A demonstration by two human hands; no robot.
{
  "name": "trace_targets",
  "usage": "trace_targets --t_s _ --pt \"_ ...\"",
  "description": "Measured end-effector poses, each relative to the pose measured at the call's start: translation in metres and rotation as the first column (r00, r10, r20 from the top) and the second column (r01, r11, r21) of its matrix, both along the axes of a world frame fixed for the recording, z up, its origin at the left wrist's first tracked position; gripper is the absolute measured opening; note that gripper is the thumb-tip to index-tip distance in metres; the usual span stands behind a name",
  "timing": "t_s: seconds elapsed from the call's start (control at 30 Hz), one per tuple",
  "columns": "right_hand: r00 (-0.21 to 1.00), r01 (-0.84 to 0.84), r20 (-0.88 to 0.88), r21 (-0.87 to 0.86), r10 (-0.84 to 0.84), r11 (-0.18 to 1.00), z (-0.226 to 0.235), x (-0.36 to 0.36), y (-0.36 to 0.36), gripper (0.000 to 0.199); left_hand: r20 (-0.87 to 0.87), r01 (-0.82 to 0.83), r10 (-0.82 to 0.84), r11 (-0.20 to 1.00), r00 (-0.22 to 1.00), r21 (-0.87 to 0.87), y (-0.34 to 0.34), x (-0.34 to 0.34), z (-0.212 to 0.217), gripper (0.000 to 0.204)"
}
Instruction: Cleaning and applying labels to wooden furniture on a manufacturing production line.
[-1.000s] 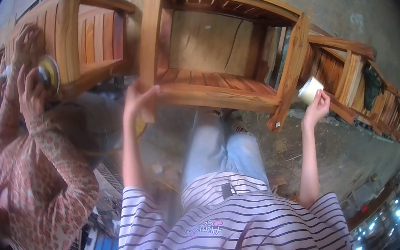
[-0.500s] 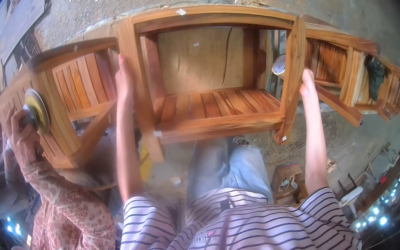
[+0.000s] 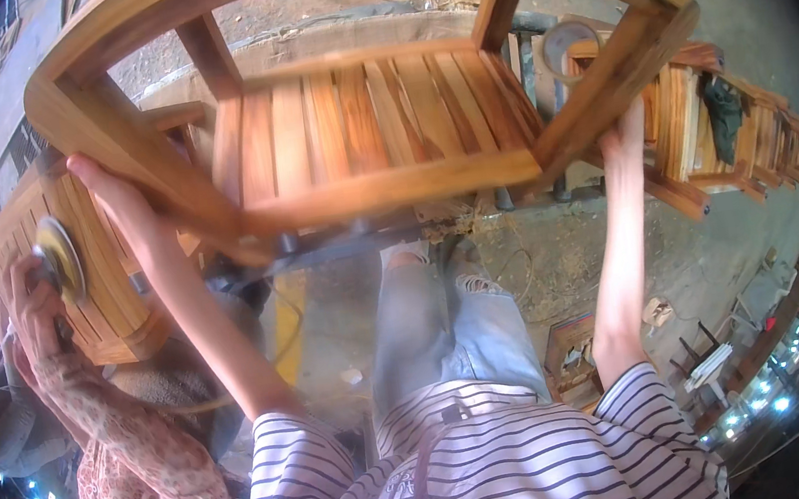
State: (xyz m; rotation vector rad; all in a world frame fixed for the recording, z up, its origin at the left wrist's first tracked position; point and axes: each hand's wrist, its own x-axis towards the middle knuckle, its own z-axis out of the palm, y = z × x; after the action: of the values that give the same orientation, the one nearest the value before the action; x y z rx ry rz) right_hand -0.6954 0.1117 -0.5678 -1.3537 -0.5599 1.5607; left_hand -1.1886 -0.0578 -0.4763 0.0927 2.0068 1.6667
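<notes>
Between my two hands hangs a wooden furniture frame with a slatted shelf (image 3: 373,122), tilted with its open side facing me. Its curved top rail sweeps close along the upper part of the view. My left hand (image 3: 111,191) grips the left side, thumb stretched along the outside and the other fingers hidden behind the wood. Over on the right, my right hand (image 3: 628,128) holds the right side from outside; most of its fingers are hidden by the leg.
At my left a person's hand (image 3: 32,293) holds a round sanding disc tool (image 3: 61,259) against a slatted wooden piece (image 3: 110,308). A round can (image 3: 570,50) shows behind the frame's right leg. More slatted wooden pieces (image 3: 768,135) line up at the right, with a dark cloth (image 3: 723,116) on one.
The frame has come up and nearer to me, tilting so its slatted shelf shows more fully. Both my hands moved with it. The other person's sanding disc shifted slightly down and left.
</notes>
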Motion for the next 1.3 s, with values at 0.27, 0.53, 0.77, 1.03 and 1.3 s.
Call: trace_targets --t_s 0.27,0.53,0.77,1.03,1.3 --pt "0.99 -0.072 0.127 0.119 0.057 0.99 -0.035 0.031 -0.054 0.043 -0.086 0.036 -0.014 0.965 0.996 0.261 -0.084 0.025 -0.081 0.071" --pt "0.973 0.232 0.029 -0.082 -0.23 0.969 -0.069 0.095 -0.162 0.042 -0.037 0.298 -0.305 0.946 0.952 -0.131 -0.279 0.054 -0.145 0.064" --pt "0.92 0.377 0.141 -0.05 -0.367 0.925 -0.068 0.124 -0.197 0.032 -0.079 -0.165 0.156 0.978 0.985 -0.131 -0.301 0.207 -0.029 0.044" --pt "0.826 -0.339 0.51 0.106 0.242 0.935 0.217 0.133 -0.268 0.036 -0.32 0.424 -0.425 0.903 0.847 -0.075 -0.218 0.306 0.148 0.018" --pt "0.796 -0.58 0.324 0.164 0.512 0.798 0.325 0.046 -0.359 0.048 -0.396 0.92 -0.837 0.387 0.377 0.058 -0.2 0.363 0.214 0.031"
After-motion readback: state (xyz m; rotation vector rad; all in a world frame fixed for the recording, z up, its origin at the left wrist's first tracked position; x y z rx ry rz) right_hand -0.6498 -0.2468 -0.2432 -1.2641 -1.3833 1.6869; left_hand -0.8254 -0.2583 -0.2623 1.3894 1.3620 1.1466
